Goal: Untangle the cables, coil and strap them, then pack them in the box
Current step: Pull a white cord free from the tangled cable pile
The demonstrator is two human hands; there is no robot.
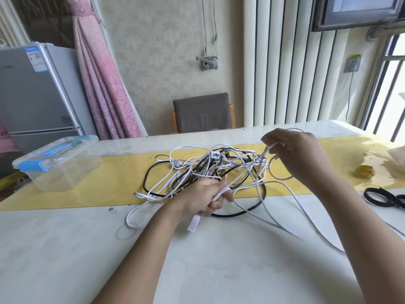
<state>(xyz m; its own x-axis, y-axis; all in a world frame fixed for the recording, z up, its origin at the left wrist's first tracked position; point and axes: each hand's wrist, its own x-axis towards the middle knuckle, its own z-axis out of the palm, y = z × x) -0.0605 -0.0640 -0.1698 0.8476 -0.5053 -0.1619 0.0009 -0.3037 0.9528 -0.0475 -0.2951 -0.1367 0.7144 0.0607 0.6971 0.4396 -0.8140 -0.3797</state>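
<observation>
A tangle of white and black cables (206, 170) lies on the yellow runner in the middle of the table. My left hand (203, 199) grips a white cable near its end, and the white plug (194, 222) sticks out below my fist. My right hand (300, 156) is raised over the right side of the tangle and pinches a loop of white cable. A white strand runs from there down toward the table's near right. The clear plastic box (59, 165) with a blue-latched lid stands shut at the left.
Black straps (381, 197) lie at the right edge of the white table (87, 249). A small yellow-green object (365, 172) and crumpled paper sit at the far right. A grey chair (202, 113) stands behind the table, a fridge at the back left.
</observation>
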